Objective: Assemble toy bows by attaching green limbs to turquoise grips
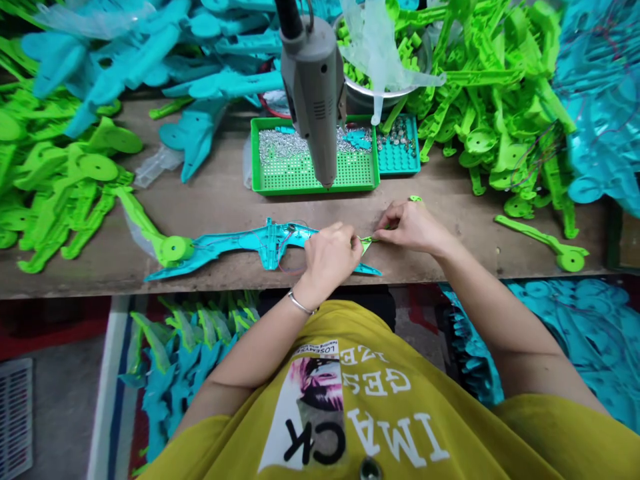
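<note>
A long blue plastic part (pixel 235 241) with thin wires along it lies across the front of the workbench. My left hand (pixel 333 253) is closed over its right end, hiding what is under the fingers. From beneath that hand a light-green plastic piece (pixel 367 245) sticks out to the right. The fingertips of my right hand (pixel 413 225) pinch the outer end of this piece. At the blue part's left end sits a green plastic arm with a round disc (pixel 176 250), its strut angled up and left. Above the bench hangs a grey electric screwdriver (pixel 316 100), touched by neither hand.
Behind the hands stand a green basket of screws (pixel 315 189), a small blue tray (pixel 400 163) and a metal bowl (pixel 367 93) of green bits. Green parts (pixel 65 173) and blue parts (pixel 115 67) are heaped left; more green parts (pixel 500 127) right. One loose green arm (pixel 570 257) lies at right.
</note>
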Tool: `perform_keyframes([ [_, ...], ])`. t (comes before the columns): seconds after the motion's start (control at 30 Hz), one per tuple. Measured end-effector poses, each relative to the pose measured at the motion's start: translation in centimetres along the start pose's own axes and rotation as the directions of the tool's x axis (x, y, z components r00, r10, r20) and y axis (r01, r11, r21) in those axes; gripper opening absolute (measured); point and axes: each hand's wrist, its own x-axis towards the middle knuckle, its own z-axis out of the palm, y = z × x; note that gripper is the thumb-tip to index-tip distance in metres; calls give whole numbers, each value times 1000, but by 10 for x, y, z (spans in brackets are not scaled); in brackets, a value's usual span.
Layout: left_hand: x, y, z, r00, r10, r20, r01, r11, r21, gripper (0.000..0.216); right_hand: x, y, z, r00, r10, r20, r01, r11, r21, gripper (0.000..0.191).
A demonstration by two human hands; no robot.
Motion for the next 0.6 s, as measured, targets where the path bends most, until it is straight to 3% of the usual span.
perform_keyframes([
  [0.2,13,9,-7,987,-61,150,46,994,97,13,-1,-7,2,999,41,-14,-42,995,-91,9],
  [0.6,3,11,-6,988,-11,155,-6,994,106,14,-3,-4,7,999,53,-5,-53,995,-79,11],
])
